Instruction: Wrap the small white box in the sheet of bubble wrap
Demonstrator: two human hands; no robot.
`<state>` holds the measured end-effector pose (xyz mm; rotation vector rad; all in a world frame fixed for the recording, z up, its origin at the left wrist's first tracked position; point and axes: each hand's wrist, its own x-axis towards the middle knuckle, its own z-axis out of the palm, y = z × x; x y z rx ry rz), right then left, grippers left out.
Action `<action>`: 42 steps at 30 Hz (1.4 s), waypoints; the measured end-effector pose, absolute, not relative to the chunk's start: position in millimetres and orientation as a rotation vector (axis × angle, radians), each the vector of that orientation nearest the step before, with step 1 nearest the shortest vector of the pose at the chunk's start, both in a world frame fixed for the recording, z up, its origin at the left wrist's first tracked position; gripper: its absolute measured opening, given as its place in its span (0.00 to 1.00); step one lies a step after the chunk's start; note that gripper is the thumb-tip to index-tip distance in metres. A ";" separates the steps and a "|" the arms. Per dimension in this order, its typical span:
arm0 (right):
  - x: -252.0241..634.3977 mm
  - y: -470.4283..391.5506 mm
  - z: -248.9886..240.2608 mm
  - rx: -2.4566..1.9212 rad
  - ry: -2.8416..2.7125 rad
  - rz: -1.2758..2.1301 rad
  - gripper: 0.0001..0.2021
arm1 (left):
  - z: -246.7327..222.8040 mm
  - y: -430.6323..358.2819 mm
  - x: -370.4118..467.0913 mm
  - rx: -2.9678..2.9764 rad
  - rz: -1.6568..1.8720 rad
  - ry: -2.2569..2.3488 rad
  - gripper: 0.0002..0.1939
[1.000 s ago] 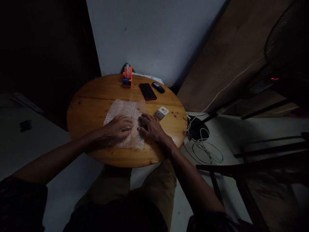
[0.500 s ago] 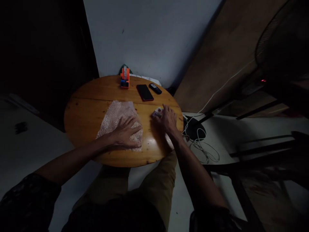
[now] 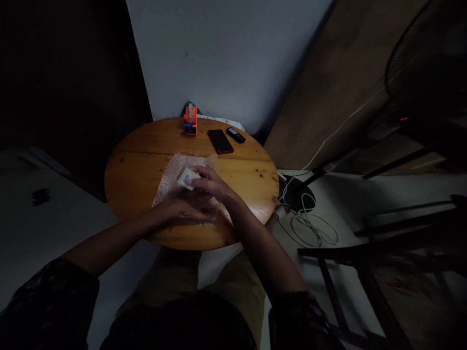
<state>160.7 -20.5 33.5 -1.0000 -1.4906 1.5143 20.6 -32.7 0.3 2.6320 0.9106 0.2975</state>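
My right hand [image 3: 208, 183] grips a small whitish box with printed markings [image 3: 187, 178], its fingers around the right side. It holds the box over a sheet of bubble wrap [image 3: 171, 170] on the round wooden table. My left hand [image 3: 191, 208] is just below it, over the near part of the sheet. Its fingers are apart and somewhat blurred, and the right hand partly covers them. Whether the left hand presses on the wrap I cannot tell.
An orange tape dispenser [image 3: 190, 119] stands at the table's back edge. Right of it lie a dark smartphone [image 3: 220, 141] and a small keypad phone [image 3: 235, 134]. White cables [image 3: 306, 218] trail on the floor beside the wooden table [image 3: 251, 180].
My right hand has picked the small box up from the table's right side and carried it left over the bubble wrap. My left hand has shifted slightly, its fingers less flat.
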 end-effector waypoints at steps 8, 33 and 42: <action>187.4 3.7 4.4 -1.113 -1.346 1.304 0.17 | 10.1 -39.3 -5.8 2.748 0.375 0.852 0.28; 184.1 -9.2 -9.4 -1.200 -1.968 0.809 0.24 | -3.7 -39.3 -37.7 2.488 0.584 1.305 0.51; 183.3 -11.1 -9.1 -1.206 -1.974 0.775 0.26 | -3.7 -39.7 -37.7 2.497 0.584 1.301 0.51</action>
